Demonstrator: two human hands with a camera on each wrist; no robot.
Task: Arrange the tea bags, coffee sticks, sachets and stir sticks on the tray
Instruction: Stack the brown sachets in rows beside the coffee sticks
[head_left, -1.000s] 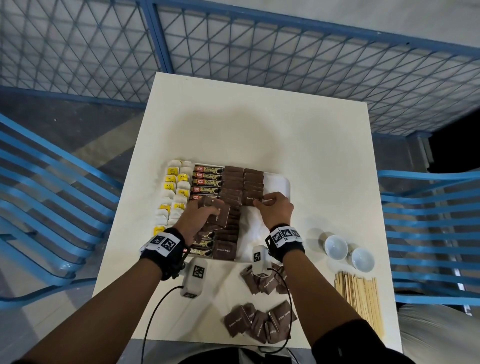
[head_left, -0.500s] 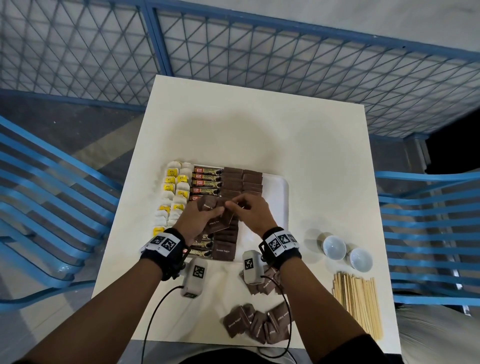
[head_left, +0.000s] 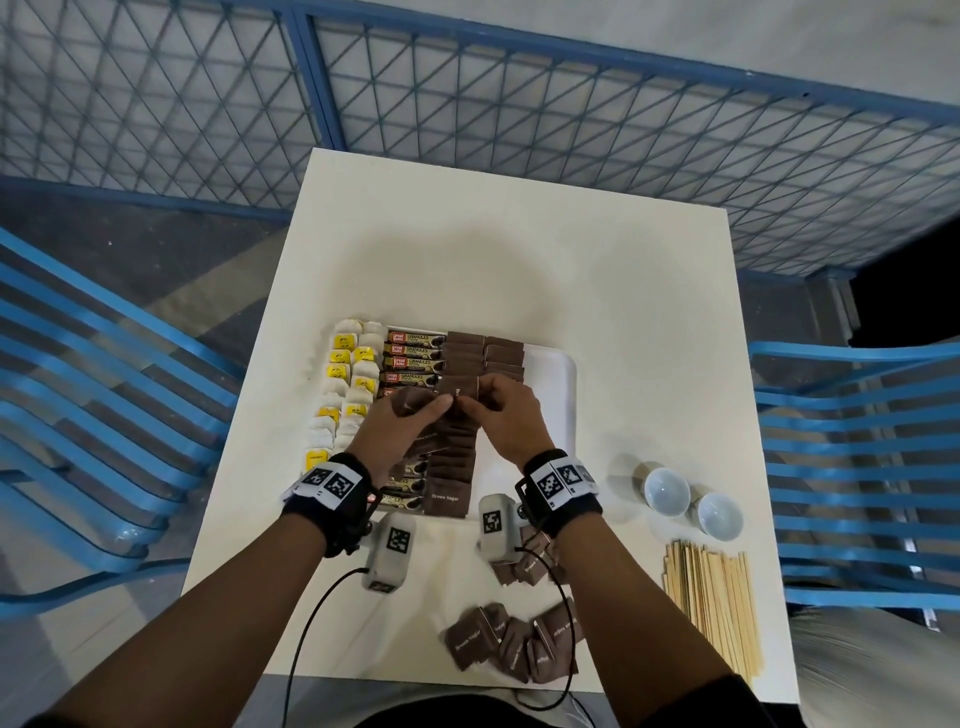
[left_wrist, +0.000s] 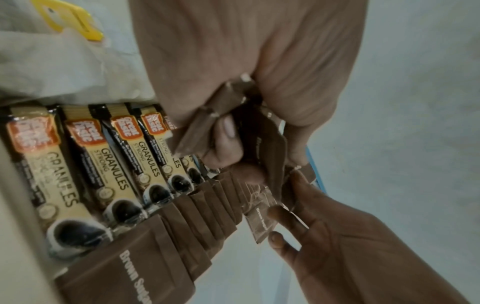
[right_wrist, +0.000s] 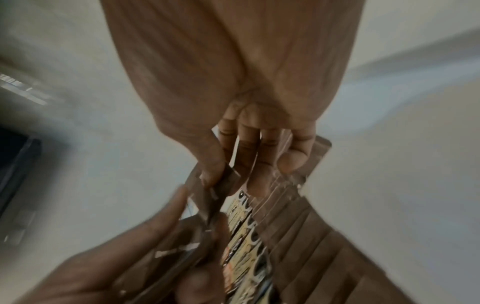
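A white tray (head_left: 551, 395) carries tea bags (head_left: 353, 374) on its left, coffee sticks (head_left: 415, 353) beside them, and two columns of brown sugar sachets (head_left: 457, 467). Over the middle of the tray my left hand (head_left: 428, 413) grips a small bundle of brown sachets (left_wrist: 207, 127). My right hand (head_left: 475, 400) meets it and pinches one sachet (head_left: 461, 391) from the bundle between thumb and fingers. The left wrist view shows my right hand's fingertips (left_wrist: 279, 214) on a sachet (left_wrist: 262, 223). The right wrist view is blurred.
Loose brown sachets (head_left: 514, 644) lie near the table's front edge, with more under my right wrist (head_left: 530, 566). A bunch of wooden stir sticks (head_left: 711, 608) lies at the front right, behind them two small white cups (head_left: 667, 491). Blue chairs stand on both sides.
My right hand left the right sachet column and moved left to the bundle in my left hand, where it now pinches a sachet. The left hand stayed put.
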